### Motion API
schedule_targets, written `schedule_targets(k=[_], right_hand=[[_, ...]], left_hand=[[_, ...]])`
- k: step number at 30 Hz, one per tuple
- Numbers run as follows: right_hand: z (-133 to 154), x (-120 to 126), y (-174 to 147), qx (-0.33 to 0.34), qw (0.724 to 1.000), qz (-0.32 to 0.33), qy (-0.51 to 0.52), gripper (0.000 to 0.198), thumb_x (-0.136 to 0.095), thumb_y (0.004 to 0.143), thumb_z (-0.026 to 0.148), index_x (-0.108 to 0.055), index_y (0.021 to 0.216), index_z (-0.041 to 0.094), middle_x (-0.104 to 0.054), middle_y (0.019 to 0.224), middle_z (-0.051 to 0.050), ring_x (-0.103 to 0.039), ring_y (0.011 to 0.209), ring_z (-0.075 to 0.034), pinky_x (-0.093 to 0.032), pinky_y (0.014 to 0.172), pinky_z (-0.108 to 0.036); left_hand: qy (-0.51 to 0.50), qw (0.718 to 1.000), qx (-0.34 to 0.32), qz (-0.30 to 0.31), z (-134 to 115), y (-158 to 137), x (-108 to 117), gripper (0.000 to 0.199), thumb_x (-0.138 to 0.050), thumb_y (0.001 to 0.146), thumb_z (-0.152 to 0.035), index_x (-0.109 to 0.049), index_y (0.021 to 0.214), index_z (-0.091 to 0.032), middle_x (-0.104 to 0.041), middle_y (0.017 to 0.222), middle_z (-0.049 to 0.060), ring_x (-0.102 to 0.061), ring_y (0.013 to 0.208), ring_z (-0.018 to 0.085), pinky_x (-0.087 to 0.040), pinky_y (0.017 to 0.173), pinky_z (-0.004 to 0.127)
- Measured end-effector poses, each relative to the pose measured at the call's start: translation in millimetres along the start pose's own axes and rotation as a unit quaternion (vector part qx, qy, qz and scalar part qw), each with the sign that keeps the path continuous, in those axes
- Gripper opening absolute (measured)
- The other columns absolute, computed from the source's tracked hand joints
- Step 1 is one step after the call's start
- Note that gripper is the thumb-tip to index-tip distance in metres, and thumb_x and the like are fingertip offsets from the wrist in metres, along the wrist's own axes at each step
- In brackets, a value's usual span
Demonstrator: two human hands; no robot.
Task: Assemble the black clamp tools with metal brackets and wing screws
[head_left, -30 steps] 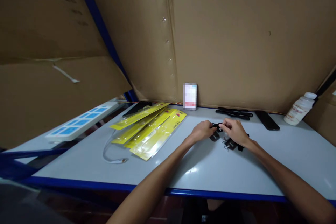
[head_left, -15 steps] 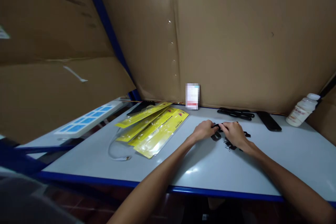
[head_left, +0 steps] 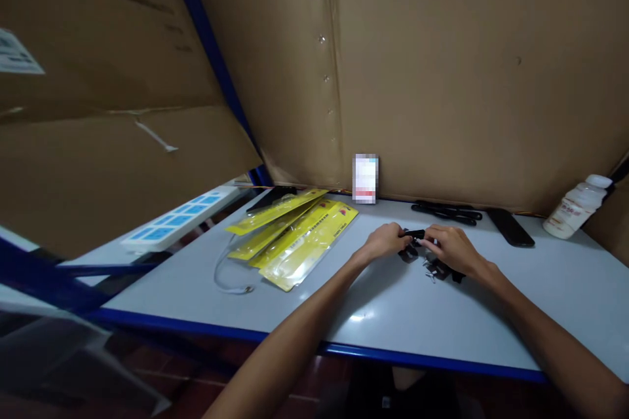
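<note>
My left hand (head_left: 387, 241) is closed, pinching one end of a small black strip-like piece (head_left: 415, 234) just above the table. At the other end of that piece my right hand (head_left: 452, 249) is closed too, thumb and fingertips pressed together by it. Exactly what the piece is cannot be made out. Under the left fingers lies a dark flat part (head_left: 409, 254). Beneath the right hand are more black parts (head_left: 437, 268), partly hidden by it, and small shiny metal bits (head_left: 430, 277).
Yellow blister packs (head_left: 307, 245) lie left, beside a grey-white cable (head_left: 221, 281). Behind stand a lit phone (head_left: 365, 178) and cardboard wall (head_left: 432, 65). Black straps (head_left: 446, 212), a dark phone-like slab (head_left: 511, 228) and a tilted white bottle (head_left: 576, 208) sit at back right.
My right hand has shifted slightly back from the left, so more of the black piece shows between them. The whole view has moved a little, with things appearing further right.
</note>
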State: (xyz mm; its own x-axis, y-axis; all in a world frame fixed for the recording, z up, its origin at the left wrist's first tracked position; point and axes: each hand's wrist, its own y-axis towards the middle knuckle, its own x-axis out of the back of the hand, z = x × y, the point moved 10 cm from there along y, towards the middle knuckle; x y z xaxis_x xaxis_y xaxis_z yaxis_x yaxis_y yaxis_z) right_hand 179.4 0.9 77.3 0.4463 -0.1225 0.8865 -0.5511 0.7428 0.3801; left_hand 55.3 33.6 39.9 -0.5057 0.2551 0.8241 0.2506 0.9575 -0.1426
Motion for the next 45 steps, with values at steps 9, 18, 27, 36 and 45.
schedule_targets(k=[9,18,27,36,45], right_hand=[[-8.8,6.4,-0.2,-0.100,0.983,-0.081,0.130,0.034,-0.052,0.095,0.033,-0.057,0.065,0.018,-0.048,0.053,0.004,-0.039,0.053,-0.011,-0.025,0.055,-0.025],[-1.6,-8.6,-1.9,-0.078,0.995,-0.036,0.057,0.026,-0.056,0.094,0.027,-0.070,0.073,0.019,-0.063,0.062,0.001,-0.048,0.056,-0.011,-0.029,0.058,-0.024],[1.0,1.9,-2.6,-0.039,0.993,-0.074,0.085,0.022,-0.055,0.095,0.021,-0.076,0.100,0.024,-0.078,0.098,-0.001,-0.069,0.083,-0.015,-0.043,0.073,-0.024],[2.0,-3.6,-1.6,-0.049,0.996,-0.058,0.047,0.015,-0.062,0.092,0.024,-0.075,0.084,0.022,-0.073,0.074,0.000,-0.061,0.066,-0.013,-0.037,0.063,-0.024],[-5.3,-1.3,-1.6,-0.053,0.996,-0.073,0.027,0.017,-0.059,0.092,0.019,-0.076,0.091,0.022,-0.077,0.083,-0.001,-0.065,0.070,-0.014,-0.038,0.064,-0.024]], left_hand=[[0.016,1.000,-0.013,0.003,4.3,7.0,-3.6,0.034,-0.051,0.087,-0.039,-0.067,0.068,-0.015,-0.052,0.056,0.001,-0.043,0.055,0.014,-0.025,0.056,0.027],[0.020,1.000,-0.013,-0.007,5.5,5.9,-2.3,0.033,-0.052,0.086,-0.039,-0.065,0.066,-0.016,-0.051,0.055,0.000,-0.039,0.054,0.013,-0.023,0.055,0.027],[0.016,1.000,-0.013,0.006,4.9,4.9,-2.8,0.031,-0.050,0.086,-0.038,-0.065,0.069,-0.017,-0.056,0.059,0.001,-0.043,0.055,0.014,-0.024,0.056,0.026],[0.021,1.000,-0.011,-0.005,3.6,5.7,-1.2,0.031,-0.051,0.086,-0.038,-0.068,0.072,-0.016,-0.058,0.060,0.002,-0.046,0.057,0.015,-0.026,0.056,0.026],[0.025,1.000,-0.015,0.001,5.2,6.4,-3.0,0.031,-0.052,0.086,-0.039,-0.069,0.073,-0.016,-0.061,0.062,0.003,-0.050,0.057,0.015,-0.027,0.056,0.026]])
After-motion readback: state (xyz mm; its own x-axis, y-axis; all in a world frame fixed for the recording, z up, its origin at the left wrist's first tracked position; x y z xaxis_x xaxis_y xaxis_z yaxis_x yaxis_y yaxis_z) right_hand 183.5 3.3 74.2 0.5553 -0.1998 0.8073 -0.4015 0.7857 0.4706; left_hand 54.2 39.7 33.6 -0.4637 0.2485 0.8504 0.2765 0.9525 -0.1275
